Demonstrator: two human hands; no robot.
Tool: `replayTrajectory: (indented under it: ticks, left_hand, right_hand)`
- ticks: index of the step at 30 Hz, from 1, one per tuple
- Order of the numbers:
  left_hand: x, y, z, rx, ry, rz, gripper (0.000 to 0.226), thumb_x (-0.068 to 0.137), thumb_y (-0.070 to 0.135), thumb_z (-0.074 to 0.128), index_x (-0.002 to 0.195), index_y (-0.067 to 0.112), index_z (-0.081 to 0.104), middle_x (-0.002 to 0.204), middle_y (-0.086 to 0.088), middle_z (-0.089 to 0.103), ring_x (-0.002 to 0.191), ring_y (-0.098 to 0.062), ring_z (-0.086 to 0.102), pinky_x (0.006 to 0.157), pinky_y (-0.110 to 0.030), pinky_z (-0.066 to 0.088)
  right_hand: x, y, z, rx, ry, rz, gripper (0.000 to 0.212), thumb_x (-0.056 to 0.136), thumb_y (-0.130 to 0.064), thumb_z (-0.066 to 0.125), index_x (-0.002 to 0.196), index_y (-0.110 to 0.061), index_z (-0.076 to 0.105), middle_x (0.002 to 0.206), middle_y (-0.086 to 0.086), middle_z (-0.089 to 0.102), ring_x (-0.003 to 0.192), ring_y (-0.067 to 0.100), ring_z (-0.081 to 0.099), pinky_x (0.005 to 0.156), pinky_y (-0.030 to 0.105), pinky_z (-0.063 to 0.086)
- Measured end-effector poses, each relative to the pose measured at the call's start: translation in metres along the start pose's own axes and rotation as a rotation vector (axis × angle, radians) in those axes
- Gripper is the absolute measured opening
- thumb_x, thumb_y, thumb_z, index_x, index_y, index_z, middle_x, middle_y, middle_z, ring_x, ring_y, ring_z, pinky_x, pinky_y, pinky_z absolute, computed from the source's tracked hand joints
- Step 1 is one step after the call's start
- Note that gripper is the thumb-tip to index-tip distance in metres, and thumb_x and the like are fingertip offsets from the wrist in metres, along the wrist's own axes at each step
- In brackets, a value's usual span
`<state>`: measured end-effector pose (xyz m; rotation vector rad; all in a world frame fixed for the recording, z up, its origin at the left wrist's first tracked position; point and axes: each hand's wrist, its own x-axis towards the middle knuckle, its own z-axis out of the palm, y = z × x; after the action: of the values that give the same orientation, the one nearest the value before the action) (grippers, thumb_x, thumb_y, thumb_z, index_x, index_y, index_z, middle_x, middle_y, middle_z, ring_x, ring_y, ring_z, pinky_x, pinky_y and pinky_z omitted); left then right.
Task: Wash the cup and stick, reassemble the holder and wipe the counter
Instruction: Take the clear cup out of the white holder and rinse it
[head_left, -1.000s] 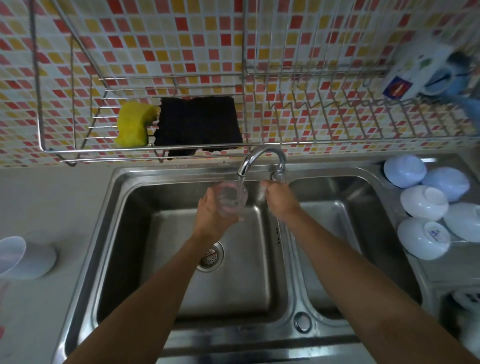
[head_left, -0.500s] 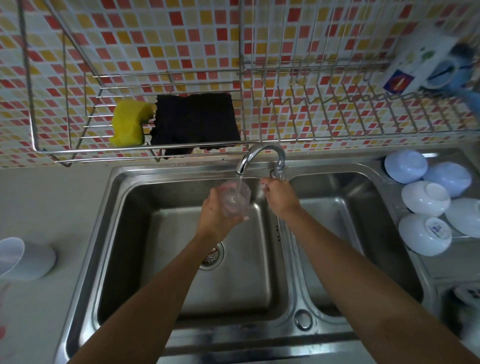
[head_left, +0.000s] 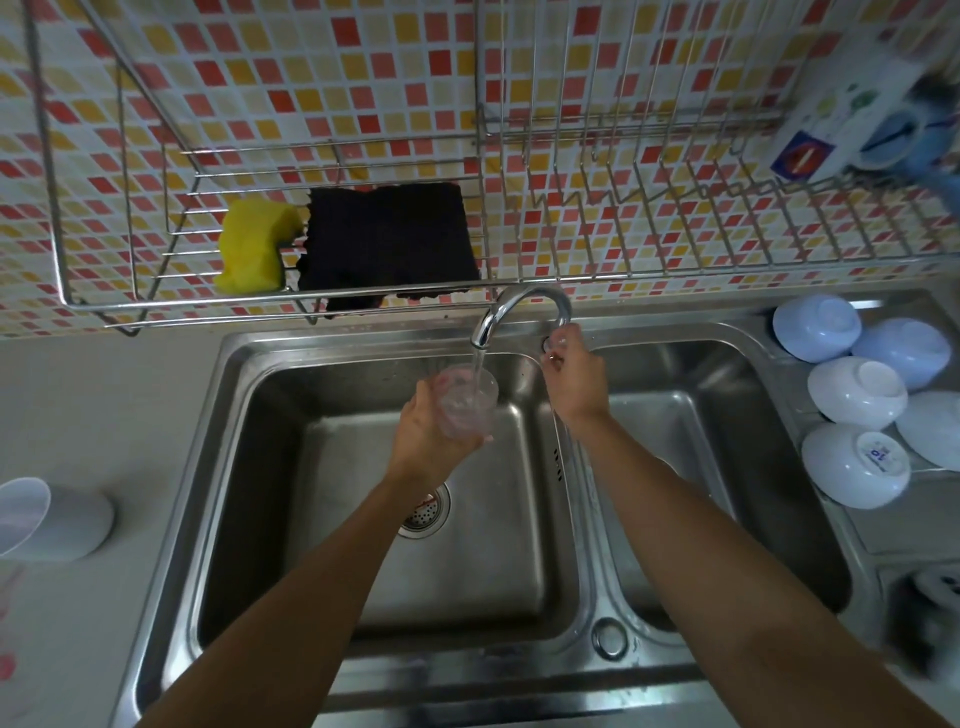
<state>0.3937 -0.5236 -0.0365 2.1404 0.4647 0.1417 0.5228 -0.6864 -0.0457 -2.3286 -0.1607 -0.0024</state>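
while the water runs from the faucet (head_left: 514, 312) into the clear plastic cup (head_left: 467, 400), the task looks to be only at its first part — the rinsing of the cup. the left hand (head_left: 431, 431) is wrapped around the cup from the side and from under, fingers curled and closed on its wall, and it holds the cup directly below the spout, over the left basin of the sink (head_left: 249, 467). the right hand (head_left: 571, 374) is just to the right of the cup, a bit further from the body, with the fingers bent and pinching something small at the tap base; i think it is the tap handle, but i cannot tell it surely.

the cup stands almost upright: its long axis goes up and down, the open mouth points up to the spout and tips a little away from the person, the bottom sits toward the palm.

what is left, as i judge: the stick is not visible to me, so its washing seems not done; the holder is not assembled — a white cup-like part (head_left: 57, 519) lies on its side on the counter (head_left: 104, 415), far to the left of the left hand. the wiping is also not started, since the yellow sponge (head_left: 252, 249) and the black cloth (head_left: 389, 239) rest in the wire rack (head_left: 675, 270) beyond both hands.
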Motion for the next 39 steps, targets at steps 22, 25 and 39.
replayTrajectory:
  ticks: [22, 25, 39]
  left_hand:
    - [0.002, 0.001, 0.001, 0.015, -0.035, 0.044, 0.075, 0.058, 0.030, 0.088, 0.122, 0.025, 0.047, 0.121, 0.015, 0.059, 0.105, -0.013, 0.063, 0.084, -0.039, 0.057]
    - [0.001, -0.003, -0.001, 0.029, -0.043, 0.006, 0.079, 0.054, 0.042, 0.085, 0.121, 0.031, 0.046, 0.120, 0.013, 0.059, 0.102, -0.015, 0.064, 0.078, -0.040, 0.059]
    - [-0.012, -0.005, -0.009, 0.129, -0.060, 0.064, 0.076, 0.060, 0.037, 0.087, 0.121, 0.033, 0.041, 0.118, 0.005, 0.059, 0.107, -0.017, 0.056, 0.083, -0.033, 0.054]
  right_hand:
    - [0.001, 0.008, -0.007, 0.156, 0.028, 0.091, 0.018, 0.095, -0.002, 0.046, 0.108, -0.011, 0.053, 0.094, 0.008, 0.069, 0.087, 0.026, 0.065, 0.074, 0.027, 0.046]
    - [0.001, 0.008, -0.007, 0.156, 0.031, 0.092, 0.018, 0.095, -0.002, 0.045, 0.108, -0.010, 0.053, 0.094, 0.008, 0.069, 0.087, 0.026, 0.065, 0.076, 0.029, 0.048]
    - [-0.022, 0.008, -0.008, 0.007, 0.058, 0.059, 0.031, 0.100, -0.018, 0.046, 0.129, -0.011, 0.054, 0.106, 0.015, 0.069, 0.093, 0.033, 0.066, 0.077, 0.031, 0.050]
